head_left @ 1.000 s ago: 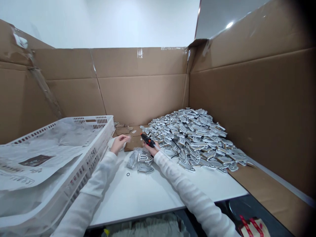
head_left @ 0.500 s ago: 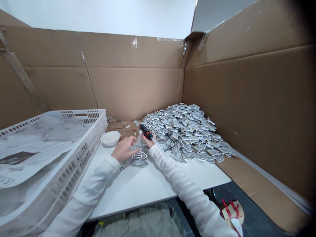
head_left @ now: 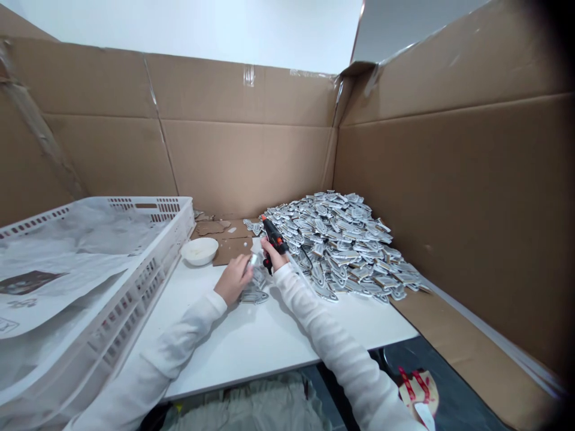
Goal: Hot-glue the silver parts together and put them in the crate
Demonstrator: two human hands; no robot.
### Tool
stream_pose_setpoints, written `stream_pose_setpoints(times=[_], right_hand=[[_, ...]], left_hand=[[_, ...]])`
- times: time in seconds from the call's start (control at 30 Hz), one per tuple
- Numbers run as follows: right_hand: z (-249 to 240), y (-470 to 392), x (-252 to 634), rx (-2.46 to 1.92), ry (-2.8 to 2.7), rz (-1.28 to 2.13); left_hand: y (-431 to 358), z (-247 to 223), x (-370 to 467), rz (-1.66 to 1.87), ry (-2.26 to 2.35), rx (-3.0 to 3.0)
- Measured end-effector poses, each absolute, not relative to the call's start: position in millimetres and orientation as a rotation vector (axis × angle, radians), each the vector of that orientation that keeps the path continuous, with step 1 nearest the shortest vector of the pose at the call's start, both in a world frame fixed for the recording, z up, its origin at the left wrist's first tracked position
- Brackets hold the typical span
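Glue gun [head_left: 274, 235], by its look, is held at the left flank of the pile [head_left: 341, 245], the right hand [head_left: 275, 256] closed around its grip. Its orange tip points away from the wearer, probably so that the hot end stays clear of both hands. The left hand [head_left: 233, 278], farther left of the pile and just short of the gun, has its fingers pinched together on a small pale piece [head_left: 254, 260], too blurred to identify; holding it so close to the gun likely keeps the reach short. A few loose pieces [head_left: 254, 296] lie on the tabletop [head_left: 233, 347] to the near left of the pile, within easy reach of both hands. Left of the pile sits a white bowl [head_left: 200, 252], and well beyond that, a white crate [head_left: 179, 209], which seems set aside to leave working room.

The gun is slim and black with orange accents, tilted tip upward. The loose pieces are flat and grey with pale edges, much like those heaped in the pile.
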State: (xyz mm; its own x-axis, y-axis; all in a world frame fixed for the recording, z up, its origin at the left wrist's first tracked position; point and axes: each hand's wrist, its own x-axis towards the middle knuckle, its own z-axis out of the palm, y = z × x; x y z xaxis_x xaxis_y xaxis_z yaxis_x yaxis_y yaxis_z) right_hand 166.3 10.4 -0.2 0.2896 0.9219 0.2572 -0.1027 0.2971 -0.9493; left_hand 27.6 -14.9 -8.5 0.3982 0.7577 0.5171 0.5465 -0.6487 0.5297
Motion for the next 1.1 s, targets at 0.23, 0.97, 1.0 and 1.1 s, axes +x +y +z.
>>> stream_pose_setpoints(times=[0.23,0.97,1.0,1.1], right_hand=[[2,-1,157,-0.906,-1.296,0.871],[-7,-3,149,-0.857,-1.424,0.705],[-6,-4,148,-0.863,-1.43,0.711],[-6,-4,147,-0.882,-1.444,0.676]], left_hand=[[-11,-2,27,1.234,0.785,1.142],[-21,-3,38,1.31,0.6,0.963],[-21,-3,38,1.308,0.589,0.963],[-22,-3,38,1.308,0.56,0.956]])
